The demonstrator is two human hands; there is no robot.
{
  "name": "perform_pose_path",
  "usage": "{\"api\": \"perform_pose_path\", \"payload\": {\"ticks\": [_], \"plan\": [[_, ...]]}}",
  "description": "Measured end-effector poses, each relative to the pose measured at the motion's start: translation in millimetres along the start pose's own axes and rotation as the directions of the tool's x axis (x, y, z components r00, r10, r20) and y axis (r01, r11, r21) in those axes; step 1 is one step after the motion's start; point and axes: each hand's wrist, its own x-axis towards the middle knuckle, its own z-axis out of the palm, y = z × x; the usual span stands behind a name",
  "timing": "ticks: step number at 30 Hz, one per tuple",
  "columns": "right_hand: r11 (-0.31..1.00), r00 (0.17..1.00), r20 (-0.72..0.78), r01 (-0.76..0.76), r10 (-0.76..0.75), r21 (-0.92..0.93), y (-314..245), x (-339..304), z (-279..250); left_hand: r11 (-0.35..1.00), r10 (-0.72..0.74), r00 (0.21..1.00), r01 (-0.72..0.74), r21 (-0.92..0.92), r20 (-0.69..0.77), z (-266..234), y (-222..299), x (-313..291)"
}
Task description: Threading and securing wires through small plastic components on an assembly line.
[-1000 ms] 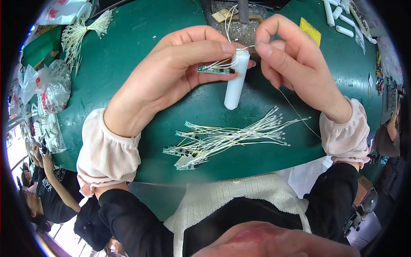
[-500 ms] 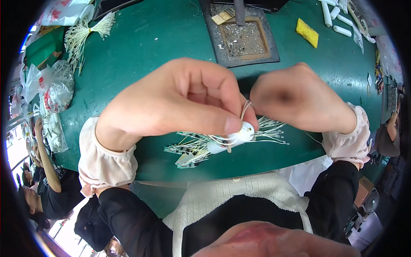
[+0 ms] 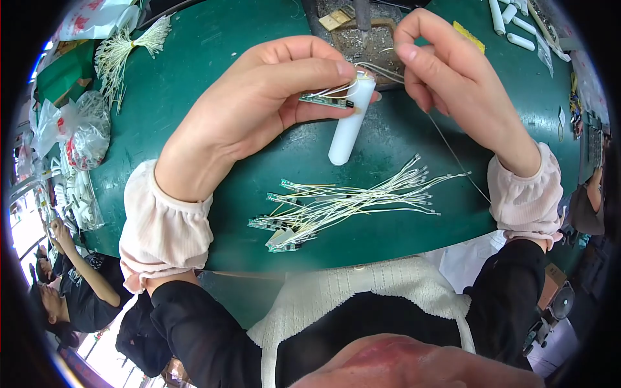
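My left hand (image 3: 259,97) pinches a white cylindrical battery cell (image 3: 349,132) near its upper end; its free end tilts down toward me. The same fingers hold a small green circuit board (image 3: 326,100) against the cell's side. Pale wires (image 3: 381,70) loop from the cell's top toward my right hand (image 3: 446,71). The fingers of that hand are curled in a pinch, and a thin grey wire (image 3: 456,155) trails from it down to the right sleeve cuff. Nearer me on the table lies a bundle of white-wired circuit boards (image 3: 349,207).
Behind my hands stands a dark stand with a debris-filled tray (image 3: 378,39) and an upright rod (image 3: 362,13). A yellow sponge (image 3: 469,37) and more white cells (image 3: 521,42) lie far right. A tied wire bundle (image 3: 132,48) and plastic bags (image 3: 87,129) sit left. A co-worker (image 3: 87,278) is at left.
Both hands have moved up and away from me toward the tray, carrying the cell, which now points down. The wired boards on the table are uncovered. My right hand has turned, showing its fingers.
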Motion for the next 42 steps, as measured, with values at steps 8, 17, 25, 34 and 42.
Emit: {"api": "perform_pose_path", "payload": {"ticks": [8, 17, 25, 34, 42], "plan": [[0.978, 0.992, 0.117, -0.078, 0.056, 0.194, -4.3, 0.0, 2.0, 0.999, 0.042, 0.999, -0.042, -0.004, -0.002, -0.3, 1.9, -3.4], [0.939, 0.989, 0.136, 0.004, -0.054, 0.343, 3.4, -1.0, 11.9, 0.995, 0.08, 0.996, -0.078, -0.059, 0.026, -3.8, -0.9, -0.6], [0.89, 0.997, 0.068, -0.002, -0.033, 0.457, 3.7, 0.2, 15.9, 0.993, 0.096, 0.995, -0.096, -0.073, 0.007, -9.0, 2.2, 2.6], [0.891, 0.995, 0.041, 0.063, -0.091, 0.45, 13.2, 4.3, 19.2, 0.976, 0.007, 0.999, -0.014, -0.218, -0.031, -2.1, 11.4, -3.3], [0.899, 0.993, 0.006, 0.102, -0.116, 0.427, 12.9, 4.8, 20.9, 0.925, -0.057, 0.998, 0.043, -0.378, -0.026, 3.0, 15.5, -4.8]]}}
